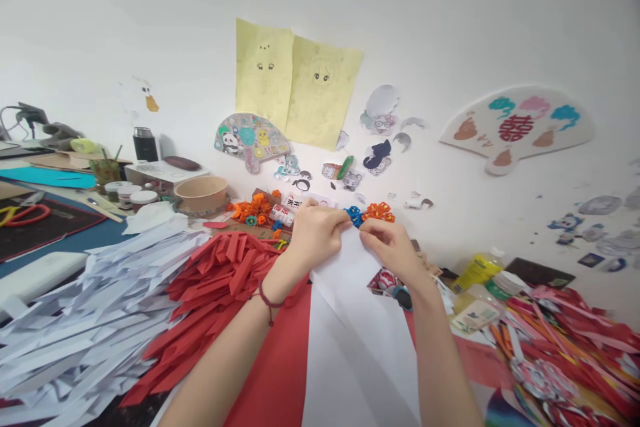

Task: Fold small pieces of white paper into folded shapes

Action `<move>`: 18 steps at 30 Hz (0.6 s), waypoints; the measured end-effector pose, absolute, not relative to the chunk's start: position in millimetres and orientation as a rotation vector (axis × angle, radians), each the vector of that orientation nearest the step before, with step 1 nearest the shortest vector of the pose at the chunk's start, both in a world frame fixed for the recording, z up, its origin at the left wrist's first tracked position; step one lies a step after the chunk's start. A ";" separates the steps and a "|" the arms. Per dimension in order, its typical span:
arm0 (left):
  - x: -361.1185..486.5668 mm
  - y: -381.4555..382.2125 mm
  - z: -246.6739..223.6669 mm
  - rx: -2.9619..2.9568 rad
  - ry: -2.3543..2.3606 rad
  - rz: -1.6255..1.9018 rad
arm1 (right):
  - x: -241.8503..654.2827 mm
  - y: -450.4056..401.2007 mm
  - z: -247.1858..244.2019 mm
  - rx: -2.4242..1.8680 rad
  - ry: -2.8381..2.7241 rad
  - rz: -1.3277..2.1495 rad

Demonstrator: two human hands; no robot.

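Between the two forearms, a smooth white sheet (365, 360) stretches up from the lower edge of the view, wide at the near end and narrowing towards the hands; a slanting line crosses it, a crease or the edge of another layer, I cannot tell which. Flat red paper (277, 363) shows beneath it. To the left lie a heap of white strips (120, 300), crisp and angular, and a neighbouring pile of red strips (225, 270), matte, long and narrow. Judging by these heaps, much paper has already been worked, while the sheet in hand is still broad, with no separate strips visible in it, so its own shaping seems unfinished. At its far end, the left hand (321, 233), above a dark red cord bracelet (270, 297), curls its fingers inward and pinches the top edge; the right hand (389, 243) pinches the opposite side between thumb and forefinger. Off to the right spreads a tangle of glossy ribbons (565, 333). Farther back are looped orange flowers (256, 209) and a round tan bowl (201, 193); on the wall hang two painted fans (520, 127) and thin yellow papers (323, 97).
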State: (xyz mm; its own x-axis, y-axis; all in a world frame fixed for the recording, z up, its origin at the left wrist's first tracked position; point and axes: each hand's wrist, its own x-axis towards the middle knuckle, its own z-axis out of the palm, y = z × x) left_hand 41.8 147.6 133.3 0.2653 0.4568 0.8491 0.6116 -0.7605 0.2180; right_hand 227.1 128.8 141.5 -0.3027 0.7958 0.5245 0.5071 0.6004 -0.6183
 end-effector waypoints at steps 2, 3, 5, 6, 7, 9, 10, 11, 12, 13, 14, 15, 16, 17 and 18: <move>40.2 147.7 133.7 -2.355 -1.025 -1.498 | 226.5 129.7 141.0 -1.037 -1.979 0.407; 39.4 147.7 134.0 -2.347 -1.028 -1.494 | 226.3 130.0 140.9 -1.037 -1.983 0.397; 37.8 147.4 134.6 -2.336 -1.028 -1.482 | 226.2 130.2 140.8 -1.032 -1.986 0.383; 37.2 147.1 134.9 -2.328 -1.028 -1.477 | 226.2 130.2 140.8 -1.029 -1.985 0.379; 36.6 146.8 135.2 -2.319 -1.028 -1.473 | 226.3 130.1 140.8 -1.029 -1.984 0.378; 35.5 146.5 135.6 -2.304 -1.027 -1.461 | 226.8 130.3 140.7 -1.034 -1.982 0.376; 34.8 146.5 135.9 -2.294 -1.024 -1.459 | 227.3 130.5 140.6 -1.039 -1.980 0.374; 34.1 146.6 136.2 -2.283 -1.023 -1.463 | 227.8 130.7 140.5 -1.044 -1.979 0.373; 33.2 146.8 136.6 -2.272 -1.023 -1.469 | 228.4 131.0 140.3 -1.048 -1.978 0.374; 32.2 146.9 137.1 -2.261 -1.024 -1.475 | 228.9 131.3 140.2 -1.051 -1.978 0.376; 31.1 147.0 137.7 -2.252 -1.025 -1.478 | 229.3 131.5 140.1 -1.052 -1.978 0.378; 30.2 147.0 138.3 -2.246 -1.024 -1.477 | 229.5 131.6 140.1 -1.052 -1.980 0.379; 29.4 146.7 138.9 -2.240 -1.021 -1.473 | 229.6 131.6 140.3 -1.050 -1.982 0.378; 28.9 146.4 139.4 -2.236 -1.017 -1.467 | 229.6 131.4 140.6 -1.048 -1.984 0.376; 28.7 146.0 139.8 -2.229 -1.015 -1.464 | 229.4 131.1 141.0 -1.047 -1.986 0.371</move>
State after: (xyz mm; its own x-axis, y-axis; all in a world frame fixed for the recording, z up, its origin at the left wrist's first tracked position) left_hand 28.7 146.0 139.8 0.2364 0.3982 0.8863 0.6902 -0.7108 0.1353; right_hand 229.4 131.1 141.0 -0.2985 0.7860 0.5413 0.5377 0.6071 -0.5850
